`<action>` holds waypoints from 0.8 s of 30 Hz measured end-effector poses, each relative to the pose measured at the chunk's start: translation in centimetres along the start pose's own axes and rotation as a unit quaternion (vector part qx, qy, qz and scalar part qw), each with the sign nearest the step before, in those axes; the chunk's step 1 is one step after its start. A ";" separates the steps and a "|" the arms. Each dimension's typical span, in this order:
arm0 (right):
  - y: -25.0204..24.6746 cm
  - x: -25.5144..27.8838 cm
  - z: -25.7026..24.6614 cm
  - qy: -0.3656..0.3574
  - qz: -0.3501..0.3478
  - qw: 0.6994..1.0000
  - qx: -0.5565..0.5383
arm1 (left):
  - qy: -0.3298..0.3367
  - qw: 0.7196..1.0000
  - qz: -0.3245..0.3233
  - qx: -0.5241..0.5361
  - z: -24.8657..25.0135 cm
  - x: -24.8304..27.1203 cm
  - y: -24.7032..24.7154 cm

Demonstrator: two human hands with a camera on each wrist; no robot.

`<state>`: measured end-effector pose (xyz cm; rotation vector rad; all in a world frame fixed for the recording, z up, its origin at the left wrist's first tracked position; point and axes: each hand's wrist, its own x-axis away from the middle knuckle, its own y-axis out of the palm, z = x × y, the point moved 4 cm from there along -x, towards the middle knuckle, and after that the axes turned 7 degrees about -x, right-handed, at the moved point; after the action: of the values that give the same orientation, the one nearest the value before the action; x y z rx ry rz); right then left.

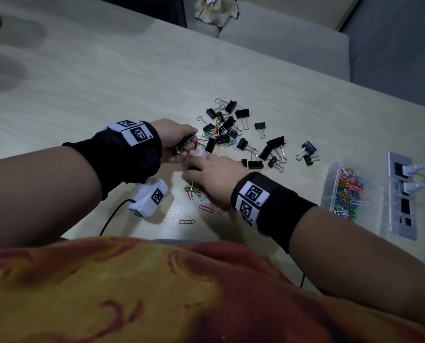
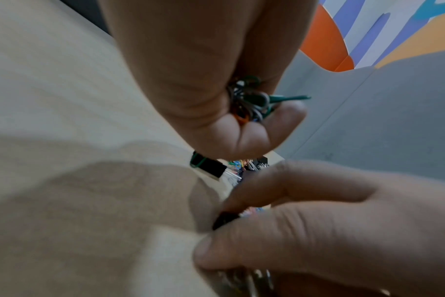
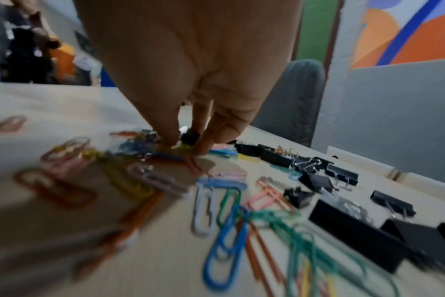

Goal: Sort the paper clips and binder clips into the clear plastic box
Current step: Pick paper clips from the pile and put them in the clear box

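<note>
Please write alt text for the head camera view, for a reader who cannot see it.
The left hand grips a bunch of coloured paper clips while the right hand reaches into loose clips on a pale table. Black binder clips lie scattered beyond; a clear plastic box at right holds paper clips.

The left hand point(image 2: 216, 96) curls round a bunch of coloured paper clips point(image 2: 252, 100) above the pale desk point(image 2: 64, 120). Just below it lies 1 black binder clip point(image 2: 211, 166). The right hand point(image 2: 330, 231), lower right, pinches something small and black.
</note>
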<state>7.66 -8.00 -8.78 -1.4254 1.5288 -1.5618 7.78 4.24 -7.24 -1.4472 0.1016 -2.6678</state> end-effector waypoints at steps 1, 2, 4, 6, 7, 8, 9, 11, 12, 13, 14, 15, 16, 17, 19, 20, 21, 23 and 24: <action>0.0 0.0 0.1 0.007 0.002 1.000 -0.002 | -0.001 1.000 -0.001 0.002 -0.1 0.0 -0.1; 0.0 0.1 0.3 0.022 0.012 1.000 -0.015 | -0.003 1.000 -0.003 0.004 -0.2 -0.1 -0.1; -0.4 0.5 0.7 0.045 0.043 0.997 -0.040 | -0.008 1.000 -0.006 0.005 -0.3 -0.2 -0.1; -1.1 1.6 1.2 0.055 0.092 0.992 -0.064 | -0.009 1.000 -0.007 0.001 -0.4 -0.3 0.0; -1.5 2.3 1.7 0.069 0.120 0.986 -0.090 | -0.009 1.000 -0.007 -0.001 -0.5 -0.4 0.1; -1.8 3.2 2.5 0.092 0.149 0.977 -0.121 | -0.009 1.000 -0.006 -0.003 -0.5 -0.5 0.1; -2.1 4.2 3.5 0.121 0.179 0.965 -0.150 | -0.009 1.000 -0.006 -0.004 -0.5 -0.5 0.1; -2.6 6.0 5.8 0.191 0.236 0.936 -0.179 | -0.009 1.000 -0.008 -0.005 -0.5 -0.6 0.2; -2.7 6.7 7.1 0.230 0.256 0.921 -0.184 | -0.008 1.000 -0.009 -0.006 -0.5 -0.6 0.2; -2.7 7.2 8.4 0.272 0.261 0.907 -0.188 | -0.008 1.000 -0.010 -0.007 -0.5 -0.7 0.3; -2.5 7.5 9.5 0.312 0.251 0.896 -0.190 | -0.007 1.000 -0.011 -0.008 -0.4 -0.7 0.4; -2.3 7.6 10.2 0.344 0.234 0.890 -0.184 | -0.007 1.000 -0.012 -0.009 -0.4 -0.7 0.5; -2.1 7.4 10.5 0.364 0.217 0.890 -0.169 | -0.007 1.000 -0.014 -0.010 -0.4 -0.7 0.5; -2.1 7.1 10.2 0.365 0.206 0.895 -0.151 | -0.007 1.000 -0.015 -0.009 -0.3 -0.7 0.5; -2.2 5.8 8.5 0.317 0.201 0.917 -0.135 | -0.006 1.000 -0.016 -0.008 -0.2 -0.7 0.4; -2.3 4.9 7.0 0.275 0.193 0.932 -0.137 | -0.006 1.000 -0.013 -0.009 -0.2 -0.7 0.2; -2.2 4.0 5.3 0.227 0.178 0.947 -0.139 | -0.006 1.000 -0.010 -0.009 -0.2 -0.7 0.1; -1.6 2.1 2.2 0.132 0.131 0.973 -0.136 | -0.006 1.000 -0.002 -0.007 -0.2 -0.8 -0.3; -1.0 1.3 0.9 0.097 0.092 0.982 -0.135 | -0.006 1.000 0.001 -0.004 -0.2 -0.8 -0.5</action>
<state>8.37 -9.32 -7.62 -1.2530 1.9920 -1.4571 8.00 4.86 -8.01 -1.4649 0.1135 -2.6598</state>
